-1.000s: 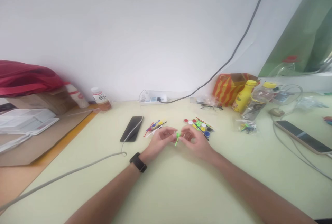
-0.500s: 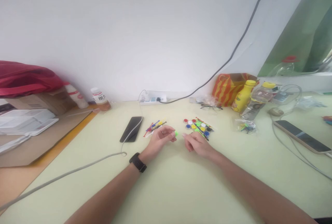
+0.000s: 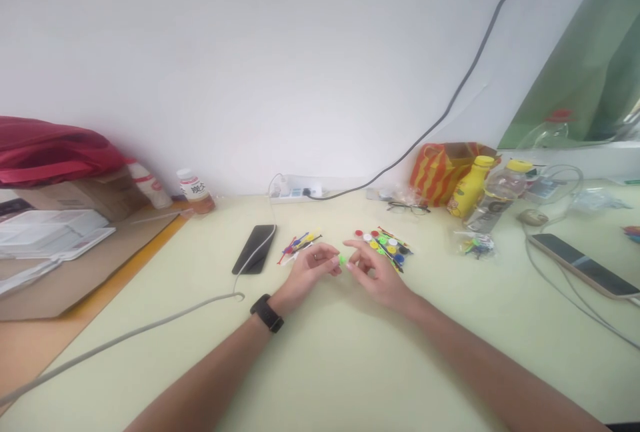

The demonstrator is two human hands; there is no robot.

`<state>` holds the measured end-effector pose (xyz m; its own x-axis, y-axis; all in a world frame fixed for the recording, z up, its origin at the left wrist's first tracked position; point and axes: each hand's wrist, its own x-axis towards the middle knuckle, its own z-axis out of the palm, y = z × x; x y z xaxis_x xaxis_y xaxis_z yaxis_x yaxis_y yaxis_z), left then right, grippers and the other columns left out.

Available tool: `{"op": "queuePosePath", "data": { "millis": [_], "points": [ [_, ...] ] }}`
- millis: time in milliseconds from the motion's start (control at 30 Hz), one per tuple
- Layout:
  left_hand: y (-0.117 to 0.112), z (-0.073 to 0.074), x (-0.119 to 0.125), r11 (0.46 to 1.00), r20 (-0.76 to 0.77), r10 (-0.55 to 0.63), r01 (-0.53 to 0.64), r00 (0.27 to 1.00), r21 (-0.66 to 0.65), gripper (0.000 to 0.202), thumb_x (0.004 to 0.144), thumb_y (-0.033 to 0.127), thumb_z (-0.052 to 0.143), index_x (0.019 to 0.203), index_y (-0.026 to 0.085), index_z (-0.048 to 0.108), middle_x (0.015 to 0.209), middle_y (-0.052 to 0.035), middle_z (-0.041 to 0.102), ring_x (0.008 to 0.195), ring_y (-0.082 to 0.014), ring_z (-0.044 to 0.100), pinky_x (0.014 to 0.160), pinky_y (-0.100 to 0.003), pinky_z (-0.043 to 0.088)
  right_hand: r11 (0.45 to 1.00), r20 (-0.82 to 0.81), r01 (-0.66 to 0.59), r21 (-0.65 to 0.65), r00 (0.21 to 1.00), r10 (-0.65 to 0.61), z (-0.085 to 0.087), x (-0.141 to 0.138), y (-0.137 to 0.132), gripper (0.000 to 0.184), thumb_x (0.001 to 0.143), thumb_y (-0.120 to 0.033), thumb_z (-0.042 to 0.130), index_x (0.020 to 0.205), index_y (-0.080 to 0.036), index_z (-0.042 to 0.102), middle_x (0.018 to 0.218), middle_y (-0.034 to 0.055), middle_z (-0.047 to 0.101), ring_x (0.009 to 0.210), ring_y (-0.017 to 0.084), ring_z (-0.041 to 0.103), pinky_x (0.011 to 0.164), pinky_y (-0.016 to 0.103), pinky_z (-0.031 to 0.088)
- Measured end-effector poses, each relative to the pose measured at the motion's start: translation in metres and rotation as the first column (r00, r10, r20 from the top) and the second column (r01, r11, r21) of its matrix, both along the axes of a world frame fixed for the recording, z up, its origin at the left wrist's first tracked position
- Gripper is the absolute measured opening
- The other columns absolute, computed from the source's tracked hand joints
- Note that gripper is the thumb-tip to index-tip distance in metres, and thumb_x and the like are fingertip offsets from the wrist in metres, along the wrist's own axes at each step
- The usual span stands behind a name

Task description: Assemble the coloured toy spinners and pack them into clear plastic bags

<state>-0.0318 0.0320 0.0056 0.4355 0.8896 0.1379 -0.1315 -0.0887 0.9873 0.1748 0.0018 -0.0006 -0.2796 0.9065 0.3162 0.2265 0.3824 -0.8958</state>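
Observation:
My left hand [image 3: 314, 269], with a black watch [image 3: 267, 313] on its wrist, pinches a small bright green plastic piece [image 3: 343, 259] between thumb and fingers. Close on its right is my right hand [image 3: 375, 273], index finger stretched out and thumb apart from it. Whether its fingertips touch the green piece I cannot tell. Behind my right hand lies a pile of small round coloured discs [image 3: 374, 244] mixed with thin sticks [image 3: 397, 240]. Several coloured plastic sticks [image 3: 295, 244] form another group behind my left hand.
A black phone [image 3: 254, 249] with a cable [image 3: 150, 323] across it lies on the left. Eyeglasses [image 3: 407, 207], a striped bag [image 3: 429, 172], bottles [image 3: 470, 187] and a small plastic packet [image 3: 475, 244] are at the right. Another phone [image 3: 583, 264] lies farther right. Against the wall sits a power strip [image 3: 295, 195].
My right hand has moved left, up to the green piece, and its index finger has lifted away from the thumb. My left hand keeps its hold nearly in place.

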Motion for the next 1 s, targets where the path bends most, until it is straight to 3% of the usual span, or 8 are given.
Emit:
{"op": "queuePosePath", "data": {
  "millis": [167, 300, 367, 467, 567, 633, 833, 1000],
  "points": [
    [-0.0002, 0.0, 0.0002, 1.0, -0.002, 0.006, -0.006, 1.0, -0.001, 0.028, 0.086, 0.038, 0.078, 0.103, 0.017, 0.069, 0.085, -0.0057, 0.07, 0.078, -0.0181, 0.068, 0.077, -0.032, 0.054, 0.999, -0.018, 0.033, 0.012, 0.999, -0.033, -0.001, -0.0013, -0.0008, 0.048, 0.096, -0.033, 0.057, 0.142, -0.026, 0.045, 0.095, 0.0022, 0.064, 0.069, 0.014, 0.06, 0.06, 0.026, 0.048],
    [-0.0001, -0.0002, 0.0006, 1.0, -0.007, 0.008, -0.008, 1.0, 0.0, 0.029, 0.086, 0.039, 0.078, 0.102, 0.016, 0.07, 0.084, -0.0064, 0.07, 0.078, -0.0185, 0.068, 0.076, -0.032, 0.055, 0.985, -0.002, 0.113, 0.128, 0.993, -0.114, -0.0026, 0.0014, -0.0005, 0.061, 0.096, -0.034, 0.057, 0.152, -0.029, 0.033, 0.099, 0.0022, 0.062, 0.062, 0.012, 0.056, 0.059, 0.027, 0.048],
    [0.0001, -0.0004, 0.0009, 1.0, -0.014, 0.006, -0.006, 1.0, -0.005, 0.029, 0.086, 0.039, 0.078, 0.102, 0.016, 0.07, 0.084, -0.0066, 0.071, 0.077, -0.0184, 0.068, 0.076, -0.032, 0.055, 0.968, 0.06, 0.118, 0.222, 0.989, -0.134, -0.002, 0.0039, -0.001, 0.054, 0.096, -0.035, 0.057, 0.147, -0.03, 0.042, 0.103, 0.0032, 0.063, 0.061, 0.012, 0.054, 0.064, 0.03, 0.049],
    [0.0008, -0.0008, 0.001, 1.0, -0.021, 0.013, -0.013, 1.0, -0.018, 0.03, 0.085, 0.04, 0.079, 0.101, 0.016, 0.071, 0.082, -0.0063, 0.071, 0.075, -0.0183, 0.068, 0.074, -0.032, 0.054, 0.963, 0.195, 0.098, 0.25, 0.97, -0.149, 0.0006, 0.0071, -0.0015, 0.023, 0.099, -0.04, 0.052, 0.097, -0.024, 0.068, 0.084, 0.0023, 0.064, 0.059, 0.013, 0.05, 0.064, 0.032, 0.045],
    [0.0017, -0.0018, 0.0009, 0.999, -0.016, 0.014, -0.015, 1.0, -0.038, 0.031, 0.083, 0.041, 0.08, 0.1, 0.016, 0.071, 0.08, -0.0059, 0.071, 0.073, -0.0182, 0.068, 0.073, -0.031, 0.054, 0.987, 0.245, 0.079, 0.14, 0.963, -0.111, 0.003, 0.0073, 0.0002, 0.058, 0.105, -0.045, 0.039, 0.052, -0.021, 0.042, 0.052, -0.0001, 0.045, 0.051, 0.013, 0.042, 0.057, 0.031, 0.036],
    [0.0022, -0.0025, 0.0006, 0.999, -0.011, 0.01, -0.011, 1.0, -0.041, 0.032, 0.083, 0.04, 0.08, 0.1, 0.016, 0.071, 0.082, -0.0063, 0.072, 0.074, -0.0181, 0.068, 0.073, -0.031, 0.054, 0.988, 0.212, 0.078, 0.13, 0.972, -0.105, 0.004, 0.0056, 0.0019, 0.056, 0.103, -0.046, 0.043, 0.053, -0.021, 0.035, 0.052, -0.0014, 0.041, 0.052, 0.013, 0.04, 0.055, 0.031, 0.034],
    [0.0016, -0.002, -0.0001, 0.999, -0.005, 0.001, -0.002, 1.0, -0.034, 0.029, 0.084, 0.038, 0.079, 0.101, 0.016, 0.071, 0.084, -0.0063, 0.072, 0.075, -0.0177, 0.067, 0.075, -0.031, 0.054, 0.996, 0.042, 0.068, 0.054, 0.997, -0.07, 0.007, -0.0005, 0.0002, 0.017, 0.093, -0.037, 0.061, 0.087, -0.023, 0.054, 0.076, -0.0012, 0.059, 0.065, 0.014, 0.056, 0.057, 0.026, 0.043],
    [-0.0001, 0.0004, 0.0004, 1.0, -0.016, -0.007, 0.007, 1.0, -0.028, 0.028, 0.085, 0.039, 0.079, 0.1, 0.017, 0.072, 0.086, -0.0063, 0.072, 0.076, -0.018, 0.068, 0.075, -0.031, 0.053, 0.997, 0.028, 0.067, 0.026, 0.997, -0.068, 0.0029, -0.0021, -0.0002, 0.016, 0.091, -0.034, 0.063, 0.102, -0.024, 0.059, 0.091, 0.0028, 0.066, 0.076, 0.017, 0.063, 0.062, 0.027, 0.05]
  ]
}}
